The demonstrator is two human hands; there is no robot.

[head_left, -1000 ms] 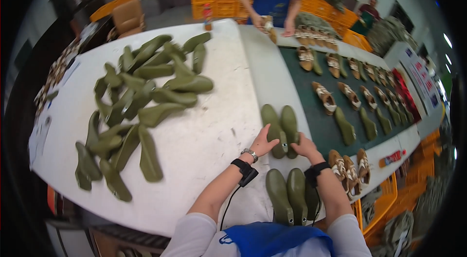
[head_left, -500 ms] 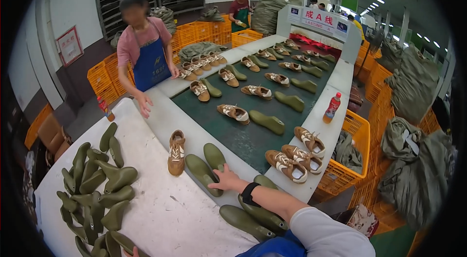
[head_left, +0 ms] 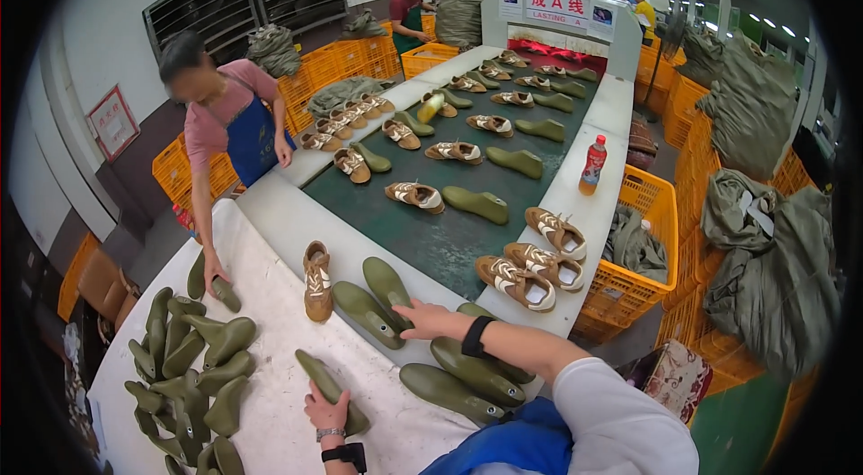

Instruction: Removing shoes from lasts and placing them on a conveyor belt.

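Near, the left hand (head_left: 325,409) grips a green shoe last (head_left: 325,374) in its fingers, at the white table (head_left: 279,331); a firm mid-body hold should stop it rolling; farther right, the right hand (head_left: 424,320) has its fingers at a paired last's (head_left: 387,280) heel, gripping or merely touching, I cannot tell; light pressure best spares its left neighbour (head_left: 362,306); the brown shoe (head_left: 317,284) beyond merits clearance.

Left hand (head_left: 325,409) forward — shoe last (head_left: 324,376) too, seemingly
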